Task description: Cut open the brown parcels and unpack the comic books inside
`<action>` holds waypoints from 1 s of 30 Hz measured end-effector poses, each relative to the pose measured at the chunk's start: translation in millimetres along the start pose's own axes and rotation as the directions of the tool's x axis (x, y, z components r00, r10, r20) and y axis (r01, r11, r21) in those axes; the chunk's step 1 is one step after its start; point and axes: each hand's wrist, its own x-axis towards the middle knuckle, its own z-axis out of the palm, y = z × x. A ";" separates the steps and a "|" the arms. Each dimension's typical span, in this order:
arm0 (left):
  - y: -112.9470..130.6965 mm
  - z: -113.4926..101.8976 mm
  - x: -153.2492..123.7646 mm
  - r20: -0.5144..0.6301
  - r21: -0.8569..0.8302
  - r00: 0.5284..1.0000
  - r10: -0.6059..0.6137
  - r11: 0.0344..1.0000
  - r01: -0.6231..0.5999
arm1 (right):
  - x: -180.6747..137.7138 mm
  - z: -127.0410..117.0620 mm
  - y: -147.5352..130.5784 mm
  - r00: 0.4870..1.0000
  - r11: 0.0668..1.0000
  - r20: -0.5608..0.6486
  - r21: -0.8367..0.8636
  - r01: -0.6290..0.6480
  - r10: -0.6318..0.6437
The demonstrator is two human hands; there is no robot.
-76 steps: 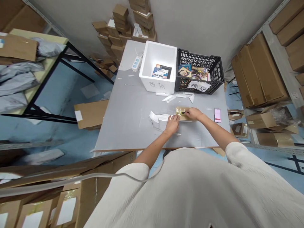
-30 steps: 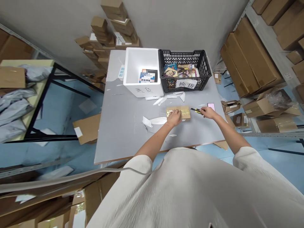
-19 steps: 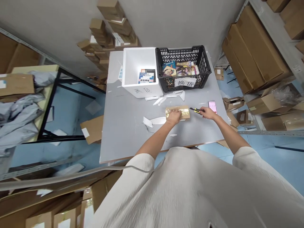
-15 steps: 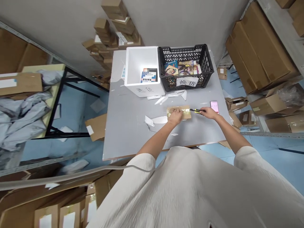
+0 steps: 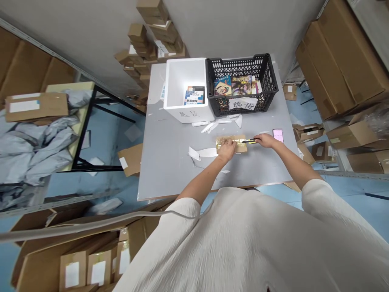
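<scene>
A small flat cardboard parcel (image 5: 240,142) with shiny tape lies on the grey table (image 5: 170,158). My left hand (image 5: 227,149) presses down on its left half, fingers curled over the top. My right hand (image 5: 265,140) is closed round a yellow and black utility knife (image 5: 249,141), whose tip touches the parcel's right end. A pink phone (image 5: 278,135) lies just right of that hand.
A white foam box (image 5: 186,87) and a black plastic crate (image 5: 241,83), both holding books, stand at the table's far edge. Torn white paper strips (image 5: 204,153) lie near the parcel. Cardboard boxes (image 5: 337,61) fill shelves at right and the floor around.
My right hand drew the knife off the parcel to the right, then brought its tip back to the parcel's right end. My left hand stayed on the parcel.
</scene>
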 end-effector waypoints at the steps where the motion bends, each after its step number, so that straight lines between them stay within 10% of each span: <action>1: 0.3 -0.6 -0.3 -0.002 0.001 1.000 0.001 1.000 -0.001 | -1.6 2.2 1.9 1.000 0.999 0.007 0.039 -0.010 0.010; 10: 2.6 -1.6 -2.3 0.012 0.003 1.000 -0.007 1.000 0.007 | -26.8 21.8 18.3 0.996 0.943 0.070 0.323 -0.073 0.053; 30: 3.6 -3.2 -2.9 -0.001 0.008 1.000 0.026 1.000 -0.026 | -42.3 33.9 13.7 0.988 0.906 0.111 0.398 -0.147 0.112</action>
